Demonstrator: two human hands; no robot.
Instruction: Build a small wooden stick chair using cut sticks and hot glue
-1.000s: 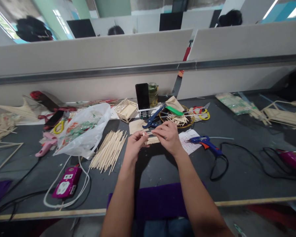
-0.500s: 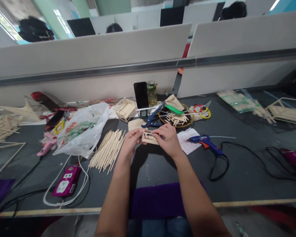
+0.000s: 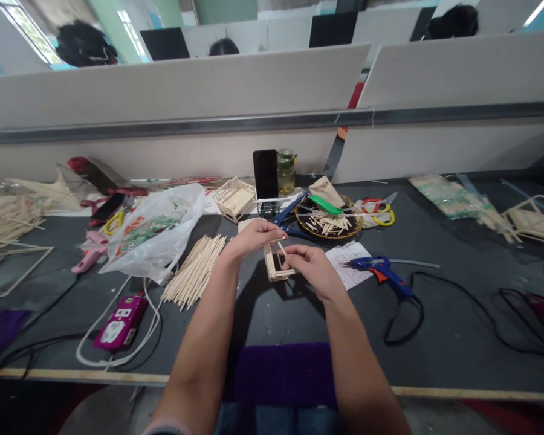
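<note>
In the head view a small frame built of wooden sticks [image 3: 271,266] is held up over the dark table, tilted. My left hand [image 3: 257,237] is closed on its far end, fingers bent over the top. Between the thumb and fingertips of my right hand [image 3: 309,266] is a short wooden stick [image 3: 281,247], its far end at the frame's opening; whether it touches the frame I cannot tell. A pile of loose wooden sticks [image 3: 194,272] lies left of my hands. To the right, a blue glue gun [image 3: 383,272] rests partly on a white paper sheet [image 3: 351,257].
Behind my hands are blue cutters [image 3: 288,214], a basket of stick pieces [image 3: 329,226], scissors [image 3: 383,214], an upright phone [image 3: 266,173], a green jar [image 3: 286,171] and a stick-built box [image 3: 234,199]. At left lie a plastic bag [image 3: 158,226] and a purple power strip [image 3: 121,323] with cables.
The stick frame has been turned from lying sideways to standing more on end. My left hand has moved to its top; my right hand has come lower with the short stick showing in its fingertips.
</note>
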